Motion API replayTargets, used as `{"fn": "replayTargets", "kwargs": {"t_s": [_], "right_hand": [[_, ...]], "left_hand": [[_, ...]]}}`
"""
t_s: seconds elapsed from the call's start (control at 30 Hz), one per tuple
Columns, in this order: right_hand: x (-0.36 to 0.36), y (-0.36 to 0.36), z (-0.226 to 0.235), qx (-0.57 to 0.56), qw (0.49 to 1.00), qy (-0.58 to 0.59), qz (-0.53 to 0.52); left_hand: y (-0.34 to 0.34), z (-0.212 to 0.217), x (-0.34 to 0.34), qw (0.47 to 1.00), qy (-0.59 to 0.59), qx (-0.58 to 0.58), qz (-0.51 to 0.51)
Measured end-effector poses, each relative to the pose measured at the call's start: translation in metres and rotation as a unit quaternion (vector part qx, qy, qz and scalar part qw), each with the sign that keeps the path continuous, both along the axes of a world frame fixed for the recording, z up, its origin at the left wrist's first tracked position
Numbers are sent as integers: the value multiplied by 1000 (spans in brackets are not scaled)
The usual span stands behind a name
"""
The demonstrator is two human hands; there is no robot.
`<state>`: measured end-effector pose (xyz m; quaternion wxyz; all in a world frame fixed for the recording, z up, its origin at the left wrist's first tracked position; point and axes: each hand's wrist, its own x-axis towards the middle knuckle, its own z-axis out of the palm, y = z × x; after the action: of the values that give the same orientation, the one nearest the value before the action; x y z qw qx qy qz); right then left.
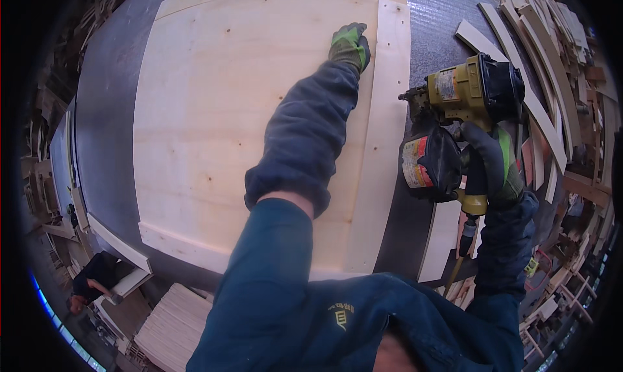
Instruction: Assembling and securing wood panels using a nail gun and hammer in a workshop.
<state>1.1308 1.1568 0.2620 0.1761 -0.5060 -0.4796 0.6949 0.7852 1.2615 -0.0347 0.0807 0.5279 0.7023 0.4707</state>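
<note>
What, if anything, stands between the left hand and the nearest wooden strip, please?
Nothing visible; only bare panel shows between the left hand and the wooden strip. The nail gun is mostly beyond the strip.

a pale plywood panel [214,132], dotted with small knots, lies flat on the dark bench [107,125]; a pale wooden strip [385,112] runs along its right edge. the yellow-and-black nail gun [461,90] points its nose left, near the strip.
</note>
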Motion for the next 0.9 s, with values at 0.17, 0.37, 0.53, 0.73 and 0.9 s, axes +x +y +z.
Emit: {"fn": "replayTargets", "kwargs": {"t_s": [0.17,0.37,0.53,0.73,0.9], "right_hand": [[40,-68,-2,-4,989,-131,70],[85,-172,21,1,981,-170,88],[94,-278,31,6,995,-90,31],[117,-363,36,2,995,-90,46],[208,-419,92,98,977,-187,8]], "left_hand": [[-90,35,10,995,-79,-66,-10],[-446,39,21,993,37,-103,39],[-662,58,91,981,62,-171,68],[-722,78,163,978,94,-184,-17],[-736,80,217,942,159,-252,-153]]}}
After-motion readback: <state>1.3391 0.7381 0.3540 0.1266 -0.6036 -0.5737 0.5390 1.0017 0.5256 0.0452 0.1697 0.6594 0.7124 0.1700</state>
